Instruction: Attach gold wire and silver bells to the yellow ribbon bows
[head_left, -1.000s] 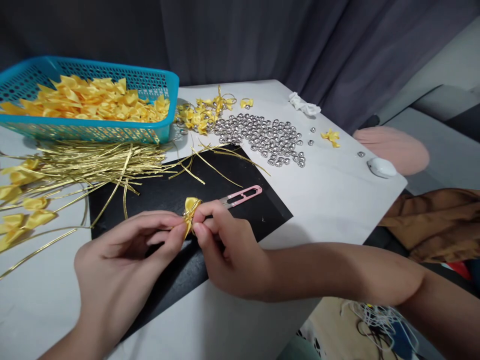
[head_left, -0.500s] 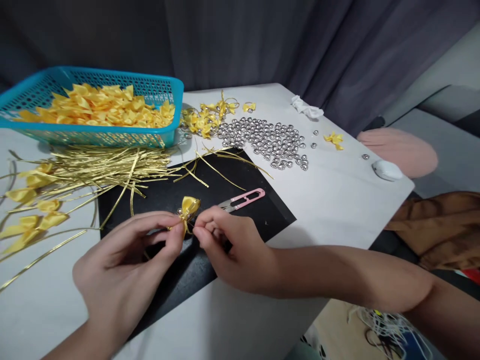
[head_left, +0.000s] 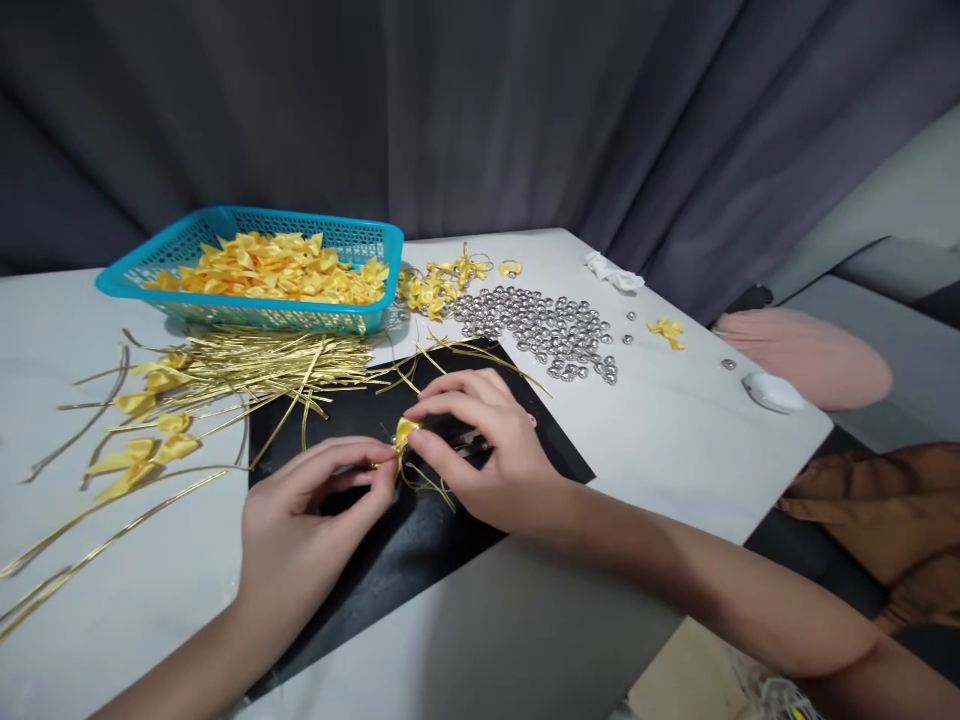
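Observation:
Above a black mat (head_left: 390, 570), a small yellow ribbon bow (head_left: 406, 432) is held between both hands. My left hand (head_left: 322, 510) pinches its lower left side with thumb and forefinger. My right hand (head_left: 487, 450) grips the upper right of the bow, thumb against forefinger. Thin gold ties (head_left: 431, 482) dangle below the bow. Under my right hand lie thread snips, mostly covered, with a bit of pink handle (head_left: 532, 421) showing. A bundle of gold twist ties (head_left: 277, 362) lies behind my left hand.
A blue basket (head_left: 247, 298) of yellow bows stands at the back left. Silver heart beads (head_left: 555, 335) are spread right of it, near finished-looking bows (head_left: 435, 290). Loose yellow bows (head_left: 131, 465) lie left. A white mouse-like object (head_left: 774, 392) sits by the right edge.
My right hand has shifted from beside the bow up onto it and now covers most of the snips. The whole view has moved, so the table sits lower and further right.

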